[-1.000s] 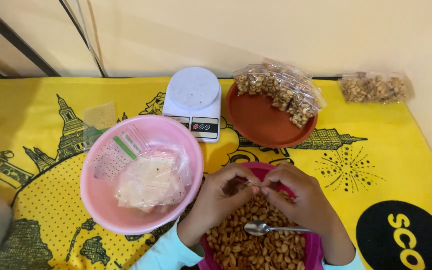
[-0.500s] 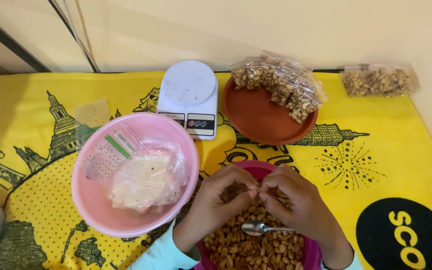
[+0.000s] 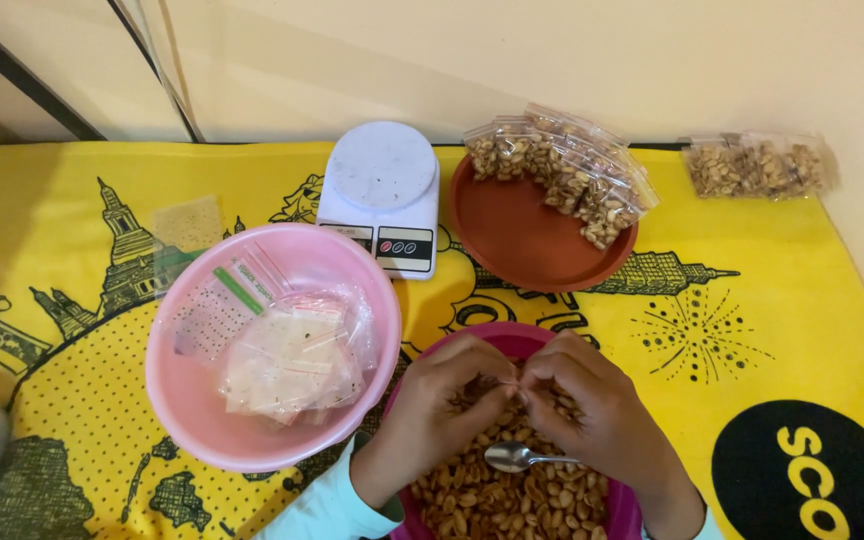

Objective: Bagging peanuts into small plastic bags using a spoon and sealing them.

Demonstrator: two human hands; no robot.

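My left hand [image 3: 442, 405] and my right hand [image 3: 592, 405] meet over the magenta bowl [image 3: 512, 340] right in front of me. Both are curled, fingertips pinched together where the hands touch; between them I am gripping something small and pale, most likely the mouth of a little clear bag, though my fingers hide nearly all of it and I cannot tell for sure. Neither palm is open.

Under my hands the magenta bowl is heaped with peanuts [image 3: 512, 500], tan and glossy, oval, some split into halves. A metal spoon [image 3: 512, 457] lies on top of the nuts, its bowl just below my fingertips and its handle running beneath my right hand.

Just beside my left hand stands a pink plastic bowl [image 3: 192, 420], round and smooth, with a loose pile of empty clear bags [image 3: 292, 360] in it, crinkled and thin.

Farther out sits a white kitchen scale [image 3: 382, 195] with a round platform. Next to it is a shallow reddish-brown plate [image 3: 522, 240], and filled peanut packets [image 3: 562, 170] rest along its far rim. One more filled packet [image 3: 757, 165] lies apart, near the wall. Everything stands on a yellow printed cloth [image 3: 752, 320] with dark drawings of buildings.
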